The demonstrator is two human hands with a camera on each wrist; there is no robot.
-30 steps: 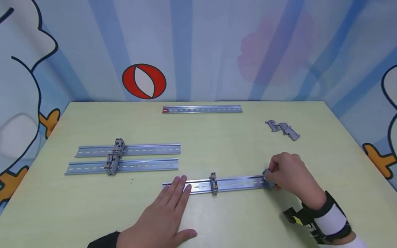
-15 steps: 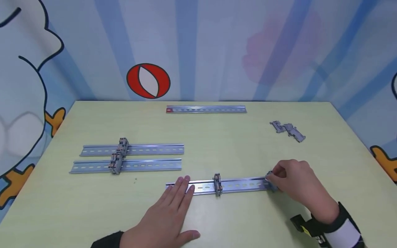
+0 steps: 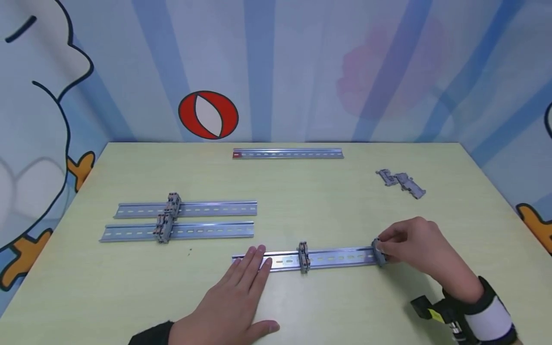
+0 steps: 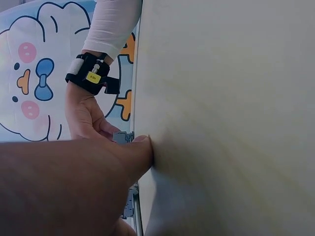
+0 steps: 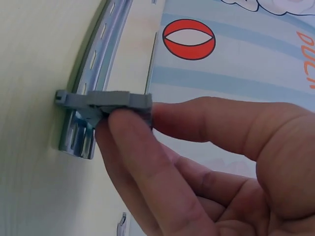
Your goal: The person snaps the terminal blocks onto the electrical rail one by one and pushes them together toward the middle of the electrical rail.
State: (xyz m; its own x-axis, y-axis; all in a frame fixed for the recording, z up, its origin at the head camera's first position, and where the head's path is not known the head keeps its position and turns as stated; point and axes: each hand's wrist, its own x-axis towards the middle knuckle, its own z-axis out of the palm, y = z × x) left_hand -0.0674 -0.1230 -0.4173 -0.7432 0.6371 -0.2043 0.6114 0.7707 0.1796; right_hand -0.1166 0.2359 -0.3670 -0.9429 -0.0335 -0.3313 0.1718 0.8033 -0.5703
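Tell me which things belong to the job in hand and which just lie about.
In use, it seems:
Nearest rail, under the left grip
Gray piece, pinched by the right grip at the rail's end
Small block on that rail

Lying by, untouched:
Far rail with the red end
Two left-side rails bearing gray blocks
Loose gray pieces at back right, perhaps spares

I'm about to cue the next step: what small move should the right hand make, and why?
The right hand should probably press its pinched grey block down onto the near rail: the block is held across the rail near its right end, and the views don't show whether it has latched. The left hand rests on the rail's left end, likely steadying it.
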